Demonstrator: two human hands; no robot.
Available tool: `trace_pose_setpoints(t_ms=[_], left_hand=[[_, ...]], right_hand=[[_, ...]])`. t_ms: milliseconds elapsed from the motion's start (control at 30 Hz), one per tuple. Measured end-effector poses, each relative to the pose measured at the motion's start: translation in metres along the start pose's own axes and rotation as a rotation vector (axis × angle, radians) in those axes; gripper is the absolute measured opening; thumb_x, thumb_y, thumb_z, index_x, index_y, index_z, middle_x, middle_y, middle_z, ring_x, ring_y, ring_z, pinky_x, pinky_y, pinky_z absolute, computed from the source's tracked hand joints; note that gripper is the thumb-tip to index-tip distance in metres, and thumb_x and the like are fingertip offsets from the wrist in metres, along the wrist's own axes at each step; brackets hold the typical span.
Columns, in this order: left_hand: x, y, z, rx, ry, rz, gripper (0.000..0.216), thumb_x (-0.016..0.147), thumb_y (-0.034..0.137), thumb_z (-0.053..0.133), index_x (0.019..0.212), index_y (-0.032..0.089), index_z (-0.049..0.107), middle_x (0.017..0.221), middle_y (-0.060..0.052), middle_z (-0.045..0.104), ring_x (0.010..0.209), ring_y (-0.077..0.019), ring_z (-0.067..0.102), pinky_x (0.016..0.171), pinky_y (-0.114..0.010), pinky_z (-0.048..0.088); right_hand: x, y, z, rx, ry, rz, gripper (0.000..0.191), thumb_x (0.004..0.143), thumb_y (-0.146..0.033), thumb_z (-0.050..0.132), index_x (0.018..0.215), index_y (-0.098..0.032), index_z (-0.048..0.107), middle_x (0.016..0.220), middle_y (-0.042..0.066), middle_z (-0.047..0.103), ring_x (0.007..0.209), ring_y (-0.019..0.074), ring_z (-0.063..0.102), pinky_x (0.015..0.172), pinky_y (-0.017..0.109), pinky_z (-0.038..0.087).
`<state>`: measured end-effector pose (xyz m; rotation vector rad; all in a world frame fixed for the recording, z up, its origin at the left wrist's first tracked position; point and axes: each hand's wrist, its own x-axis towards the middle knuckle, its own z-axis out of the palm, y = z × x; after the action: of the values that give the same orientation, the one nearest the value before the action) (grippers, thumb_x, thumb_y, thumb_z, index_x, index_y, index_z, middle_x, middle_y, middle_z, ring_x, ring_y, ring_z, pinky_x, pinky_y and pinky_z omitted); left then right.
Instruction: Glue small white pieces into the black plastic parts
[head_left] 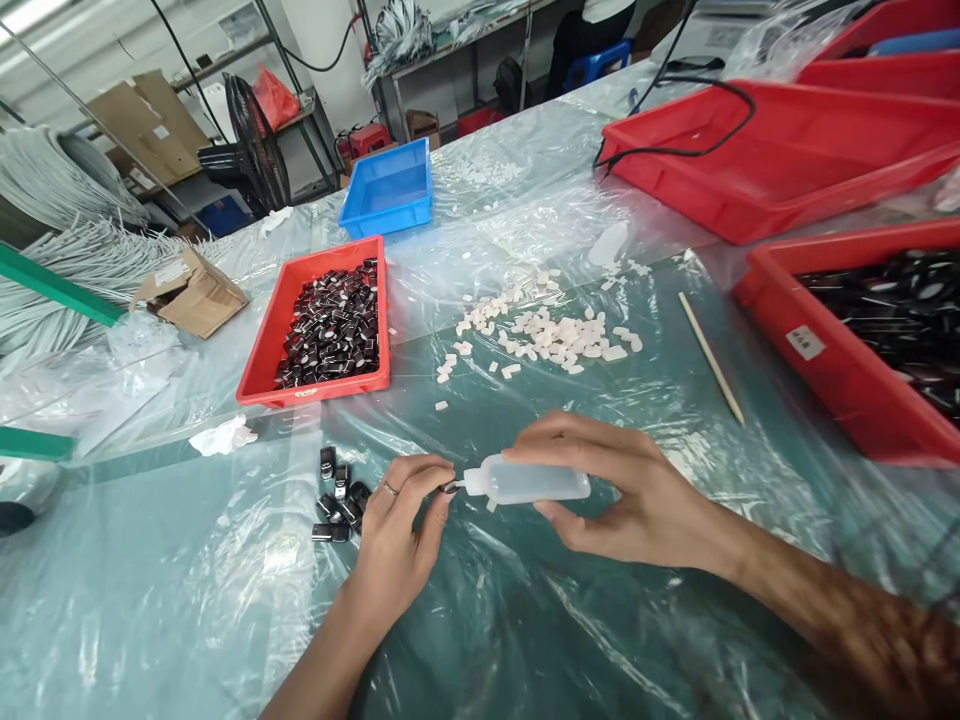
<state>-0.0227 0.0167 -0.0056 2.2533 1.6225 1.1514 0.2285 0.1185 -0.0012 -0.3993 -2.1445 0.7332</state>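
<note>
My right hand is clamped on a translucent squeeze bottle, held sideways just above the worktop; I can't make out what's inside. Its thin nozzle points at my left hand, whose fingertips are pinched together on a small dark piece. They cover most of it, so whether the nozzle touches it I can't tell. My left hand partly hides the black pieces beside it. The red bin to my right is cut off.
</note>
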Motion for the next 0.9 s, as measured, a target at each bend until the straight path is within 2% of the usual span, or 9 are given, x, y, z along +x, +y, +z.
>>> trace_pose_setpoints(t_ms=[100, 233, 400, 633, 800, 900], left_hand=[[0.002, 0.0, 0.0, 0.01, 0.009, 0.028, 0.025, 0.105, 0.01, 0.06, 0.122, 0.028, 0.066, 0.107, -0.005, 0.077, 0.096, -0.0216, 0.075, 0.083, -0.037, 0.065], [0.002, 0.0, 0.001, 0.014, 0.001, 0.053, 0.027, 0.104, 0.009, 0.06, 0.123, 0.027, 0.065, 0.107, -0.006, 0.076, 0.095, -0.0216, 0.074, 0.082, -0.037, 0.065], [0.0, 0.0, 0.002, 0.021, -0.007, 0.074, 0.028, 0.104, 0.007, 0.06, 0.124, 0.026, 0.065, 0.108, -0.007, 0.076, 0.096, -0.0216, 0.073, 0.082, -0.037, 0.065], [0.0, 0.001, 0.003, 0.005, -0.026, 0.059, 0.029, 0.104, 0.006, 0.06, 0.125, 0.026, 0.065, 0.11, -0.007, 0.075, 0.099, -0.0228, 0.074, 0.084, -0.039, 0.066], [0.0, 0.001, 0.003, -0.005, -0.025, 0.054, 0.03, 0.104, 0.007, 0.058, 0.125, 0.027, 0.065, 0.111, -0.007, 0.075, 0.097, -0.0219, 0.075, 0.082, -0.038, 0.066], [-0.002, 0.0, 0.003, -0.025, -0.037, 0.006, 0.028, 0.105, 0.009, 0.057, 0.125, 0.028, 0.064, 0.114, -0.006, 0.077, 0.102, -0.0217, 0.077, 0.086, -0.036, 0.066]], right_hand=[[-0.003, -0.006, 0.001, -0.177, 0.009, -0.093, 0.048, 0.096, -0.013, 0.063, 0.141, -0.029, 0.061, 0.114, 0.01, 0.073, 0.094, 0.0203, 0.079, 0.07, 0.031, 0.068], [-0.008, -0.013, 0.001, -0.426, -0.002, -0.21, 0.044, 0.094, -0.013, 0.062, 0.137, -0.023, 0.064, 0.11, 0.013, 0.075, 0.091, 0.0251, 0.08, 0.07, 0.038, 0.072], [-0.016, -0.022, -0.001, -0.564, -0.052, -0.277, 0.042, 0.093, -0.014, 0.063, 0.135, -0.019, 0.068, 0.111, 0.015, 0.079, 0.093, 0.0276, 0.081, 0.073, 0.042, 0.075], [-0.011, -0.02, -0.001, -0.483, -0.028, -0.193, 0.045, 0.093, -0.015, 0.062, 0.137, -0.025, 0.065, 0.11, 0.012, 0.076, 0.094, 0.0258, 0.08, 0.08, 0.043, 0.076], [-0.007, -0.018, 0.0, -0.365, -0.03, -0.151, 0.054, 0.094, -0.013, 0.063, 0.145, -0.027, 0.057, 0.109, 0.011, 0.073, 0.09, 0.0241, 0.078, 0.069, 0.037, 0.071], [-0.005, -0.016, -0.002, -0.242, 0.004, -0.084, 0.05, 0.094, -0.013, 0.062, 0.142, -0.028, 0.059, 0.11, 0.009, 0.072, 0.091, 0.0213, 0.078, 0.069, 0.032, 0.068]])
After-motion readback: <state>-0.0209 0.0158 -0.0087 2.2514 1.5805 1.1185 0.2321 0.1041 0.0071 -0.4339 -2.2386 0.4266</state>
